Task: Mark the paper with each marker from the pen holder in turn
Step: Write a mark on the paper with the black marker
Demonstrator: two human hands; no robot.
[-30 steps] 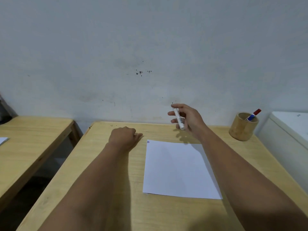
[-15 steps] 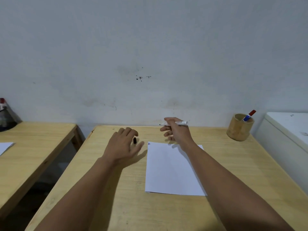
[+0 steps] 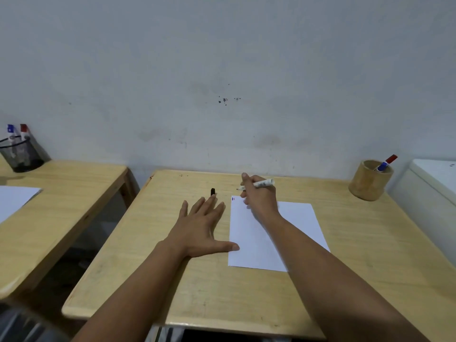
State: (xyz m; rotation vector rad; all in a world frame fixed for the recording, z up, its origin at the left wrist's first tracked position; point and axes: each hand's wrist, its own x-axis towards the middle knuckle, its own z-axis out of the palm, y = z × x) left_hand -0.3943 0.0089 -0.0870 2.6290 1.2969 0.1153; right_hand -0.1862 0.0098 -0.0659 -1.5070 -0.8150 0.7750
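- Your right hand [image 3: 259,197] is clamped on the uncapped marker [image 3: 261,184], tip over the paper [image 3: 271,233] top-left corner.
- Left hand [image 3: 202,225] flat, fingers spread, thumb on paper edge; black cap [image 3: 213,191] just ahead.
- Corner already has red + blue marks; those 2 sit in pen holder [image 3: 369,181]. Probably last mark left.

The white paper [image 3: 266,233] lies flat on the wooden desk, with small red and blue marks at its far left corner. An uncapped white marker [image 3: 262,184] is held nearly level above the far edge, tip pointing left. Its black cap [image 3: 213,191] lies on the desk, left of the paper. The bamboo pen holder [image 3: 368,181] stands at far right, containing a red-capped marker [image 3: 389,160] and a blue-capped marker [image 3: 381,166].
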